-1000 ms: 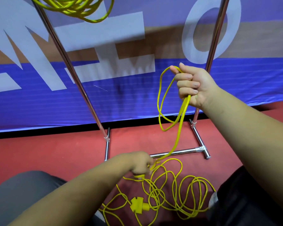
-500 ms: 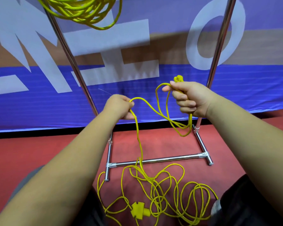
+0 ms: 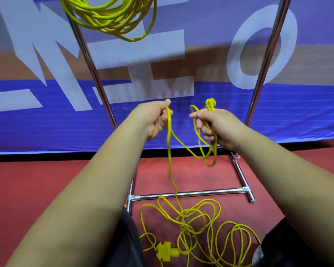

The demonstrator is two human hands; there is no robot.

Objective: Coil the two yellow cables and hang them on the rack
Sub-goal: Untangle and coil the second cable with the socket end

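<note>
One coiled yellow cable [image 3: 112, 16] hangs from the top of the metal rack [image 3: 191, 194] at upper left. My right hand [image 3: 216, 126] grips a few loops of the second yellow cable [image 3: 183, 218], with its plug end sticking up above the fist. My left hand [image 3: 154, 118] pinches the same cable just left of the right hand. From there a strand drops to the floor, where the rest lies in loose tangled loops. A yellow socket block [image 3: 165, 254] lies at the cable's end by my knees.
The rack's two upright poles [image 3: 91, 68] rise on either side of my hands, its base bars on the red floor [image 3: 27, 189]. A blue and white banner [image 3: 278, 116] hangs behind the rack. My dark-clad knees frame the cable pile.
My left hand rose from the floor pile with a length of cable and moved right, close to the right hand. My right hand dropped lower. The floor pile shrank a little.
</note>
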